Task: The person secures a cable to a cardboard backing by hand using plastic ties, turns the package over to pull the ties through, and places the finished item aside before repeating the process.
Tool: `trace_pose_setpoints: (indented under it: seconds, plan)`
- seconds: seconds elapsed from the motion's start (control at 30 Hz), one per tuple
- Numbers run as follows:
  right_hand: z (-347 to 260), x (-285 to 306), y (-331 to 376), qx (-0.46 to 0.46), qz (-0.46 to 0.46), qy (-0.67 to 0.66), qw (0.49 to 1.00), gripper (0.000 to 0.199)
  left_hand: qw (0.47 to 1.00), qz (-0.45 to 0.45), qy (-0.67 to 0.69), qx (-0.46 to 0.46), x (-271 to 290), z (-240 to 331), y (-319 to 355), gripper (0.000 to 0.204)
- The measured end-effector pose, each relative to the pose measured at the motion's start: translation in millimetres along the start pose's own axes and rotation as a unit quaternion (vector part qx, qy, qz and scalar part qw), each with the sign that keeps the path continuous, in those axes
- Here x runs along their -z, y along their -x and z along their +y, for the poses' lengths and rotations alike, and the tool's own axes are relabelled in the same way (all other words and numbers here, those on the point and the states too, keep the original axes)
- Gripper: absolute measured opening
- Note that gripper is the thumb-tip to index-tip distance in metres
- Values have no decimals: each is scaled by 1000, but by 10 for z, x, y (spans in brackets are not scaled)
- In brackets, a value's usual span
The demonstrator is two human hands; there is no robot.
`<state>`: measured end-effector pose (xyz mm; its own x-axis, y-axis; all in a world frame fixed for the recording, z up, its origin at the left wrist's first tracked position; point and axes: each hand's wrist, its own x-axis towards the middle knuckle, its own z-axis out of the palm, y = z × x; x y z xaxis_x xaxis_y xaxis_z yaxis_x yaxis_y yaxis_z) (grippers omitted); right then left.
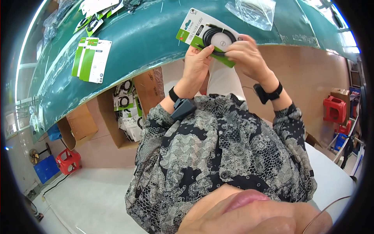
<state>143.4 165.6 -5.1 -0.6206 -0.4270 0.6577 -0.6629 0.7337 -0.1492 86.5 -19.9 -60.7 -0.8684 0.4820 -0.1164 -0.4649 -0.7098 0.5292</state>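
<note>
Between my hands, over the near edge of the table, is a white and green cardboard backing card [193, 29] with a coiled black cable [207, 37] on its front. My left hand [198, 62] grips the card's lower edge, its thumb lying on the front beside the cable. At the card's right side, the bent fingers of my right hand [247, 56] are closed at the coil and the card's edge. What exactly the right fingertips pinch is partly hidden.
On the green table [144, 35] lie a stack of flat cards [92, 60] at left, more carded cables [93, 24] behind, and a clear plastic bag [253, 13] at right. Below the edge, a cardboard box [111, 121] holds several carded cables [126, 103]. Red stools [334, 109] stand on both sides.
</note>
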Motion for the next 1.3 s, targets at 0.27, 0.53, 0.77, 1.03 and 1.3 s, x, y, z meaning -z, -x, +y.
trace_pose_setpoints:
  seconds: [0.27,0.53,0.77,1.03,1.3]
  plan:
    - [413,-65,-15,-378,200,-285,858,25,997,-36,-63,38,-76,149,7,33]
    - [132,43,-591,81,-90,110,986,27,985,-69,-157,-4,-220,102,-89,39]
    - [200,169,-590,152,-103,110,977,12,984,-106,-140,30,-116,-34,-129,39]
    - [282,17,-408,186,-181,64,964,5,984,-114,-116,77,-34,-114,-68,38]
    - [599,400,-397,-274,196,-107,936,27,991,-119,-40,47,-250,169,-205,40]
